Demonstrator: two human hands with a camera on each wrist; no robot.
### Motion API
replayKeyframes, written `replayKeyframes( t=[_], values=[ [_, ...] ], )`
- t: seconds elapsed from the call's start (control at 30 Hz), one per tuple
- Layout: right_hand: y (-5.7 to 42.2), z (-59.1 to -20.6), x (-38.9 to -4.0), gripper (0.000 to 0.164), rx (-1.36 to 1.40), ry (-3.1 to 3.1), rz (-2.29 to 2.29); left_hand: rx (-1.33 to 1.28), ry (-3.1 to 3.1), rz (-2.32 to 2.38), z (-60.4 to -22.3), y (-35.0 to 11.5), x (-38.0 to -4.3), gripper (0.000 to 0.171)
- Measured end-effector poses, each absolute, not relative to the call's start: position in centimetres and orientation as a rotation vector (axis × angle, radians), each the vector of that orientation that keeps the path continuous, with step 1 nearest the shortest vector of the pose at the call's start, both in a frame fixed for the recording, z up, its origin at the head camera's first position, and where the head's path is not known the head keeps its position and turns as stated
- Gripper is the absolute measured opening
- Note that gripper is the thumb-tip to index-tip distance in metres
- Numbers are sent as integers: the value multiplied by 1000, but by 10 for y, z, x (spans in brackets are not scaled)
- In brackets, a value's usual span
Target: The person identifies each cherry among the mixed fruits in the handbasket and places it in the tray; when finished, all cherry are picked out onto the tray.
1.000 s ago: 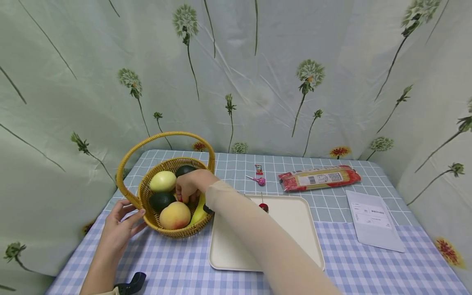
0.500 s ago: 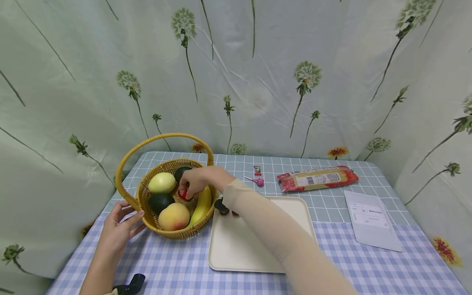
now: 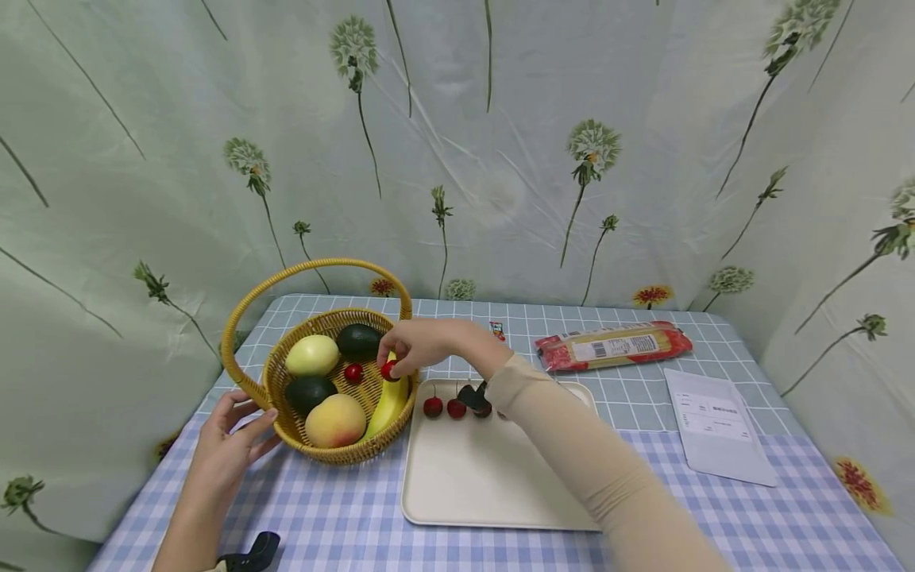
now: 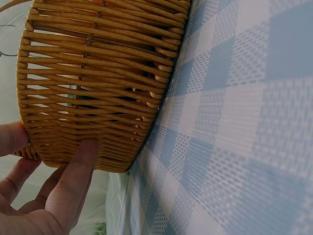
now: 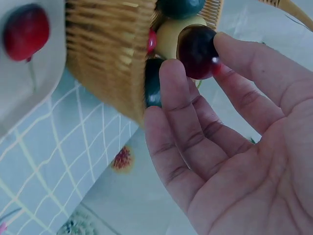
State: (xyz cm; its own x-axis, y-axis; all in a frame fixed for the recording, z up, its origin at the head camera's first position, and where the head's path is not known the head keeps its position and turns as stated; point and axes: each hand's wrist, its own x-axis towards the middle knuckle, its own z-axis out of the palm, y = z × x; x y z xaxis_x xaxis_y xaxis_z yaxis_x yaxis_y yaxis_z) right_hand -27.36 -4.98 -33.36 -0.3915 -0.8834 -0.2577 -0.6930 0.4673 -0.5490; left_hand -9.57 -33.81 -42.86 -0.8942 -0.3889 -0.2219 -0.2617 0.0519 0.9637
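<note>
My right hand pinches a dark red cherry between thumb and fingertips, over the right side of the wicker basket. Another cherry lies inside the basket, beside a banana, a peach, a pale yellow-green fruit and two dark green avocados. My left hand grips the basket's left side near the handle base; its fingertips press on the weave. Several stemmed cherries stand in a row along the back of the cream tray, some partly behind the right wrist.
The tray sits right of the basket. Farther back lie a small red wrapped candy and a red-ended noodle packet. A white labelled pouch is at the right. The basket's tall handle arches over its back.
My right hand has lifted a cherry from among the fruit and moved right toward the tray, uncovering the other cherry and the rear avocado. The left hand has stayed on the basket.
</note>
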Motion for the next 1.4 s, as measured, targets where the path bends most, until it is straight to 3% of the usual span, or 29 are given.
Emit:
replayKeyframes(
  t=[0.43, 0.83, 1.4],
  values=[
    [30, -336, -272, 21, -1196, 2234, -668, 621, -2178, -2015, -428, -341, -95, 34],
    [102, -361, -267, 24, -1048, 2334, -784, 638, -2162, -2020, -429, -341, -95, 34],
    [159, -404, -260, 24, -896, 2370, -850, 682, -2166, -2034, -430, -340, -96, 36]
  ],
)
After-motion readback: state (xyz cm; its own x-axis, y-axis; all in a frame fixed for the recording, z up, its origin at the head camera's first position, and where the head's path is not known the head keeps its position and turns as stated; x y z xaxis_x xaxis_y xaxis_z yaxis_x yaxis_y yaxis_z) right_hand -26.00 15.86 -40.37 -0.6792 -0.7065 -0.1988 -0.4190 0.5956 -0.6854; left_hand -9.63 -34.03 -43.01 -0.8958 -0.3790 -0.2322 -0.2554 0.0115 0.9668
